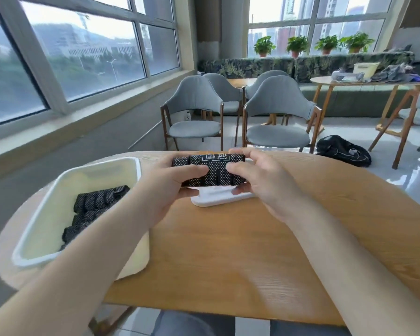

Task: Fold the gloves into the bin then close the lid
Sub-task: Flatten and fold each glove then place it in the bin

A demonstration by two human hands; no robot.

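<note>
A black glove [215, 169] with white dots is folded into a short block and held above the table's middle. My left hand [166, 184] grips its left end, thumb on top. My right hand [260, 175] grips its right end, fingers curled round it. Under the glove lies the white lid [218, 197], flat on the round wooden table [228, 258]. To the left stands the cream bin [46, 214], open, with another folded black glove [92, 207] inside; my left forearm hides part of the bin.
Several grey chairs [194, 107] stand beyond the table's far edge. A black bag [342, 151] lies on the floor at right. Another round table [374, 81] with clutter is at the far right. Windows run along the left wall.
</note>
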